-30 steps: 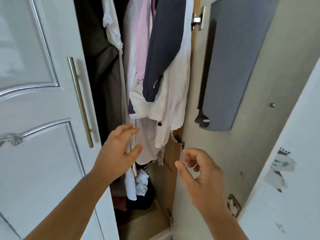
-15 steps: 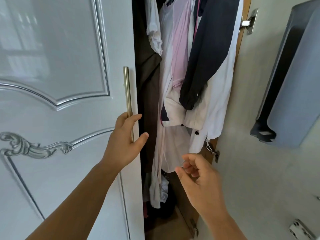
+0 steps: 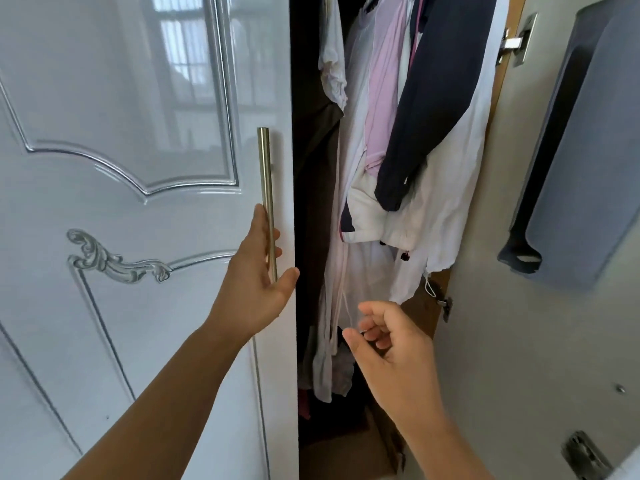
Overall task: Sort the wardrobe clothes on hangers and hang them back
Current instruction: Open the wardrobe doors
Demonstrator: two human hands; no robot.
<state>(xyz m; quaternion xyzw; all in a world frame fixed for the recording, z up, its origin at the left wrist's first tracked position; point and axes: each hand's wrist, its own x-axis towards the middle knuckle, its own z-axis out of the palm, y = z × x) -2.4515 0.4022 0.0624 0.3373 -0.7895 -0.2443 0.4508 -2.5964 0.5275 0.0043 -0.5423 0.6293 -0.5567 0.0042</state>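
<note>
- Since a second ago the left hand [image 3: 258, 282] has crossed from in front of the clothes to the brass handle [image 3: 268, 202] of the white door [image 3: 138, 168]; its fingers now curl behind the bar's lower end, thumb out in front, so it grasps the handle.
- Meanwhile the right hand [image 3: 391, 344] has stayed low before the gap, fingers loosely curled and holding nothing.
- Wardrobe clothes [image 3: 398, 150] hang crowded in the narrow opening to the right of the door: white pieces, a pink one, a navy sleeve [image 3: 436, 109] draped over them. More lie heaped on the wardrobe floor [image 3: 332, 372].
- Risk, as I judge it: swinging the door wider could drag the nearest dark garment [image 3: 315, 188], which hangs against the door's edge, and pull it off its hanger; the hangers themselves are out of view.
- A drawstring [image 3: 429, 287] dangling far right might snag on the hinge [image 3: 446, 306] beside it.
- A grey panel [image 3: 581, 150] hangs on the open right-hand door, well apart from the clothes.
</note>
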